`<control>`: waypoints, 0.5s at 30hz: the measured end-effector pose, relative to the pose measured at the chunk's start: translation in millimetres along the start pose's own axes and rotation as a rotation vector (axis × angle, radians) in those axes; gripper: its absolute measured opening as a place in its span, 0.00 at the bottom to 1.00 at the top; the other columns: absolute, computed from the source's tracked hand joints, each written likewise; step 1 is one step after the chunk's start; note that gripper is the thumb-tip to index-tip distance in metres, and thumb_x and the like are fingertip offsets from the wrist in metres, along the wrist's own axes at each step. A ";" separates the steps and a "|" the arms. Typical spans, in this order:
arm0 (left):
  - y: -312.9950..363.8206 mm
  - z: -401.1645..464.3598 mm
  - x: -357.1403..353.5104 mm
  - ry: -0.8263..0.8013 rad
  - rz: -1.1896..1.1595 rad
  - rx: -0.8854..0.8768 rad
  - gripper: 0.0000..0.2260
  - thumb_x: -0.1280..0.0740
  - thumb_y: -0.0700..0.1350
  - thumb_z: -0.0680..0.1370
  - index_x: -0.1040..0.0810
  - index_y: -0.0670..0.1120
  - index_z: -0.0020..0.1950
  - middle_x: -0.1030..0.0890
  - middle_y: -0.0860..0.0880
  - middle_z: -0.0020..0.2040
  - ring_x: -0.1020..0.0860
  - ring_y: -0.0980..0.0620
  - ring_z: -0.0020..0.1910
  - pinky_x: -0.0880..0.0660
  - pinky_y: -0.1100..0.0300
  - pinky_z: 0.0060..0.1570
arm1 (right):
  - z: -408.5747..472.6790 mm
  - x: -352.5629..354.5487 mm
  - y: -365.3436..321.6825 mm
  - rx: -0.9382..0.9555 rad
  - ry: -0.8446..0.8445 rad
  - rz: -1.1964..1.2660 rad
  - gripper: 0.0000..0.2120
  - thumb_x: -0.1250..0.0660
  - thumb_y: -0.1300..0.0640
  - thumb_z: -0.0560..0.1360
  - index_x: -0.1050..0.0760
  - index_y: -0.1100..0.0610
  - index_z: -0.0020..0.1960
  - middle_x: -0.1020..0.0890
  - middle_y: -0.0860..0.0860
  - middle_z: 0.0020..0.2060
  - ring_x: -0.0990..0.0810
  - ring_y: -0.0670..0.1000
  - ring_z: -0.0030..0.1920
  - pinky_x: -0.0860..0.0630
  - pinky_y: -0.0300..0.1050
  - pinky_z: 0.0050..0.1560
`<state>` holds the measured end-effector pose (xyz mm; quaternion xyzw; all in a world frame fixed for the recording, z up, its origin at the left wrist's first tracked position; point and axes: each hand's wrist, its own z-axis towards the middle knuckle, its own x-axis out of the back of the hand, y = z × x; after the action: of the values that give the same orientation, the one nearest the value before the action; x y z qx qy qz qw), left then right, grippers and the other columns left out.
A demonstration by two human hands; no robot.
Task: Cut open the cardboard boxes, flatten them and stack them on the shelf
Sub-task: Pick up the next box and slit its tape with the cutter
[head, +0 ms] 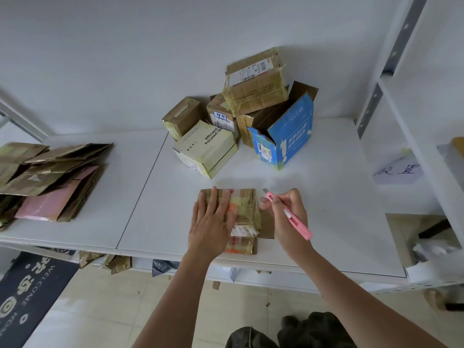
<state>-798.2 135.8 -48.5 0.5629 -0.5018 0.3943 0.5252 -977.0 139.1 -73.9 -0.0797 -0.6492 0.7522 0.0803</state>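
A small brown taped cardboard box (244, 214) lies near the front edge of the white shelf surface (326, 222). My left hand (212, 219) presses flat on its top left, fingers straight. My right hand (286, 214) grips a pink utility knife (288, 214) like a pen, its blade tip at the box's upper right corner. Behind stand several unopened boxes: a cream one (206, 149), a blue open one (283, 139), brown ones (253, 84). A stack of flattened boxes (50, 179) lies at the left.
A paper label with handwritten characters (396, 172) lies at the right. Shelf uprights (376, 96) rise at the right. An open carton (426, 242) sits at the right edge. Below are cardboard scraps (118, 264) and a dark welcome mat (30, 292) on the tiled floor.
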 end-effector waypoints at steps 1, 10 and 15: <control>-2.3 1.1 -3.9 -0.001 0.007 0.006 0.26 0.55 0.59 0.83 0.59 0.58 0.80 0.60 0.52 0.81 0.63 0.46 0.79 0.62 0.51 0.77 | 0.1 1.2 0.4 0.030 -0.019 -0.022 0.08 0.38 0.58 0.81 0.33 0.56 0.44 0.17 0.50 0.36 0.15 0.49 0.43 0.21 0.44 0.47; -5.3 6.2 -3.0 -0.077 -0.091 0.028 0.31 0.50 0.65 0.81 0.61 0.61 0.79 0.64 0.53 0.80 0.68 0.49 0.78 0.66 0.51 0.75 | 5.2 -0.8 -2.6 0.067 -0.132 -0.156 0.07 0.38 0.64 0.81 0.33 0.62 0.44 0.19 0.53 0.33 0.18 0.46 0.37 0.22 0.43 0.41; -11.9 7.7 1.1 -0.141 -0.130 -0.018 0.37 0.43 0.66 0.79 0.62 0.60 0.79 0.68 0.54 0.79 0.71 0.49 0.76 0.68 0.51 0.74 | 11.2 1.5 -11.2 0.096 -0.199 -0.261 0.08 0.39 0.66 0.80 0.34 0.65 0.43 0.22 0.60 0.33 0.22 0.59 0.34 0.25 0.54 0.35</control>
<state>-787.0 127.4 -50.8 0.6158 -0.5036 0.3143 0.5181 -980.7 130.3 -61.2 0.0841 -0.6221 0.7697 0.1161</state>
